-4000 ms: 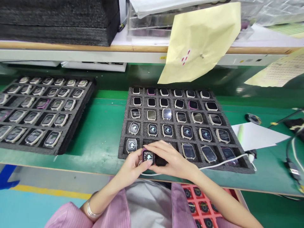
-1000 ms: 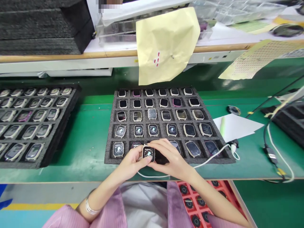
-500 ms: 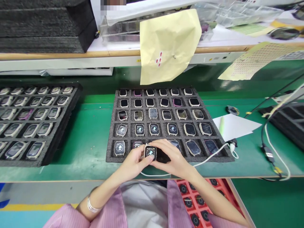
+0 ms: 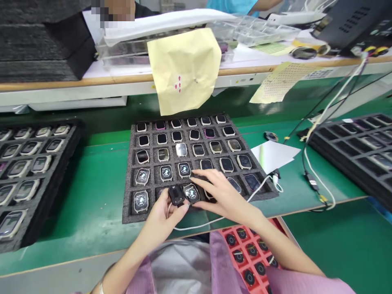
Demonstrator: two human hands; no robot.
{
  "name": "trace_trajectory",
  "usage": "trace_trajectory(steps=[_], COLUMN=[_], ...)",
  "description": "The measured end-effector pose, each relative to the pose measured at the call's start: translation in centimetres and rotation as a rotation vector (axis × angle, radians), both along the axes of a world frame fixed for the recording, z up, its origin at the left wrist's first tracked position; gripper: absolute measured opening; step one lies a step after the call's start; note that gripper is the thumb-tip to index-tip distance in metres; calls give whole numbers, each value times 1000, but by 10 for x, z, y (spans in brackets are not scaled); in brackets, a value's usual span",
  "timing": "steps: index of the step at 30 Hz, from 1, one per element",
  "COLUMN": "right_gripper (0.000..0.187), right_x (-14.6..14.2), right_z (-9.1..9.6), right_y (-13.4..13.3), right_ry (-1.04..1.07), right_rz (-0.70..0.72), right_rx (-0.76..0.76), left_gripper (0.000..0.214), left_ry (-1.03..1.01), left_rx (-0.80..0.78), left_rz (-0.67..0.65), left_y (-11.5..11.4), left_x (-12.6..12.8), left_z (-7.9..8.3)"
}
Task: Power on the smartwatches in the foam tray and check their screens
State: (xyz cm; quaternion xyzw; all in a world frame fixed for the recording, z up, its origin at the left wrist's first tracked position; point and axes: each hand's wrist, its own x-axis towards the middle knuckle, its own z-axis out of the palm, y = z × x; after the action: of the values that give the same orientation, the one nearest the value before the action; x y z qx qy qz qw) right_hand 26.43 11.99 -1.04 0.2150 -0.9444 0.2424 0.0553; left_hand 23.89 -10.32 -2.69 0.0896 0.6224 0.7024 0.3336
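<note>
Left hand (image 4: 161, 213) pinches a black dock (image 4: 177, 194) over the foam tray's (image 4: 130, 212) near edge. Right hand (image 4: 219, 192), fingers spread, perhaps touches the watch (image 4: 192, 192) beside it.

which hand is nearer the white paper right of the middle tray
Right. The right hand is over the tray, left of the white paper; the left hand sits further left, holding a small black puck.
</note>
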Motion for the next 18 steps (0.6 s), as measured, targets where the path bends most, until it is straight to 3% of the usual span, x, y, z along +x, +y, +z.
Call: trace_trajectory(steps=[3,5,11,18], right_gripper=[30,32,31,34], right_x=[3,4,3,3], right_z=[13,16,7,17], right_y=[19,29,36,27], right_ry=[-69,-140,-156,-132], right_rz=[-6,7,-28,-4], right_rx=[102,127,105,-312], left_gripper=[36,35,34,46], left_ry=[-37,-51,-66,-111], left_rx=[71,127,162,264], left_rz=[-72,-63,-79,-202], left_y=[8,17,37,32], left_x=[-1,-2,-8,-10], left_z=[4,4,-1,-10])
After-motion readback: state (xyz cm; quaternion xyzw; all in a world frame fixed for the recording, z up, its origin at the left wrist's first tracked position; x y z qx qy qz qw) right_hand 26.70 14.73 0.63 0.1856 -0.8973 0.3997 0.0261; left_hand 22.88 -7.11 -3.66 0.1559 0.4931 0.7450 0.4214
